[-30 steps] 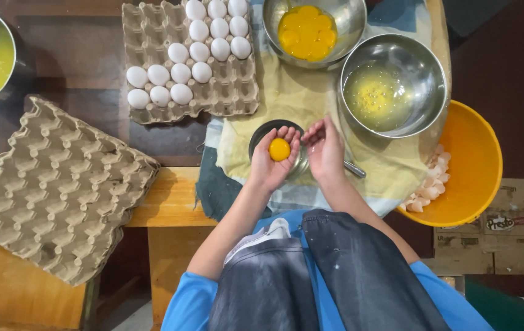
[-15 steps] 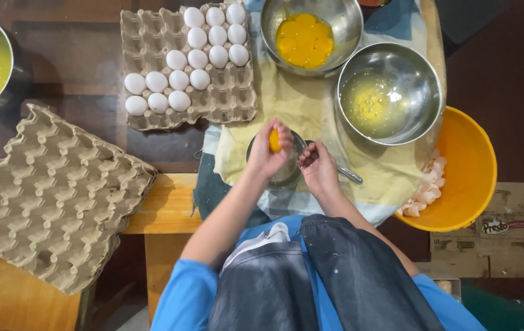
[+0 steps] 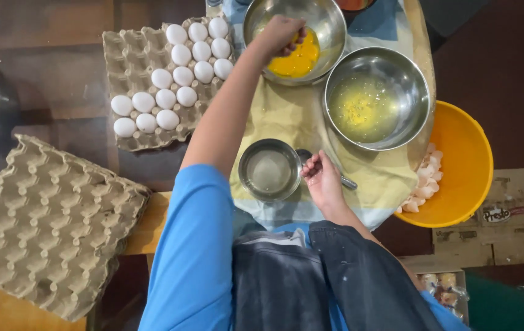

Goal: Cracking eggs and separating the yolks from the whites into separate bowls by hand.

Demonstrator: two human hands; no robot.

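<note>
Steel bowl of yolks [image 3: 329, 27], far centre of the cloth: your left hand [image 3: 281, 34] is cupped over its near-left rim, fingers bunched together above the yellow pool; whether they pinch anything, you cannot tell. Your left forearm runs long from the blue sleeve [image 3: 191, 245] up and slightly right to that bowl. Second steel bowl [image 3: 377, 98], right of it, holds clear whites. Small steel bowl [image 3: 270, 170], near you, holds a little clear liquid. Your right hand [image 3: 322, 181] rests just right of it, fingers loosely curled, touching a spoon [image 3: 343, 179] whose long axis runs lower right, bowl end hidden. Egg tray [image 3: 133, 55] with white eggs, left. Orange basin [image 3: 461, 165] with shells, right. Empty-cup trays [image 3: 53, 227], near left.
</note>
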